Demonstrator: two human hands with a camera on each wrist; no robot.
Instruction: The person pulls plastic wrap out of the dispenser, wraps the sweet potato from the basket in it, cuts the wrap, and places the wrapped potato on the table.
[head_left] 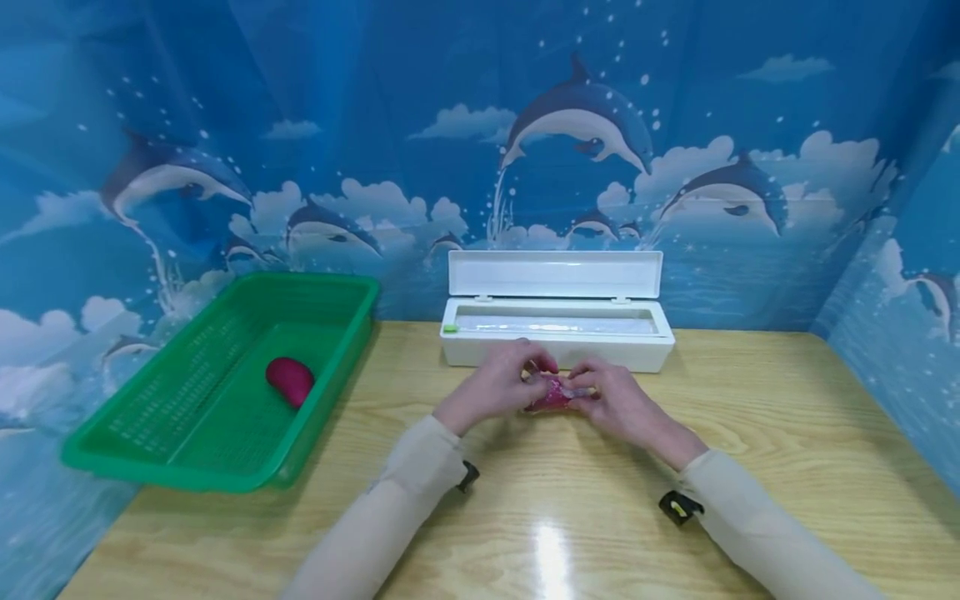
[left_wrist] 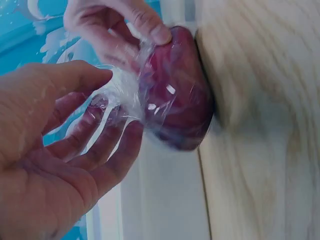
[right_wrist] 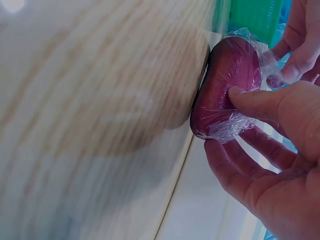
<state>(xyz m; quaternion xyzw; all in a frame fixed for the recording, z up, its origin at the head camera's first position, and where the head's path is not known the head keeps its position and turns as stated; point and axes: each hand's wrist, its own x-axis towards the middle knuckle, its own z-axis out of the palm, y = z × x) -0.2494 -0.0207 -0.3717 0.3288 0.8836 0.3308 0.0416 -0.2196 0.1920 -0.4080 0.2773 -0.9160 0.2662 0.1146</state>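
A smooth, purplish-red oblong sweet potato (left_wrist: 175,90) lies low on the table, with clear cling film (left_wrist: 125,92) over it and bunched along one side. My left hand (head_left: 501,383) has its thumb and fingers curled about the bunched film at one end. At the other end my right hand (head_left: 615,402) grips the wrapped sweet potato, its thumb (right_wrist: 242,95) pressed on the film and its fingers at the lower edge. In the head view both hands partly hide the sweet potato.
Just behind the hands stands a white cling film dispenser (head_left: 555,350) with its lid (head_left: 555,273) raised. To the left, a green basket (head_left: 270,475) holds another purplish-red sweet potato (head_left: 290,381). A blue dolphin-print sheet (head_left: 420,167) hangs behind the wooden table (head_left: 787,400).
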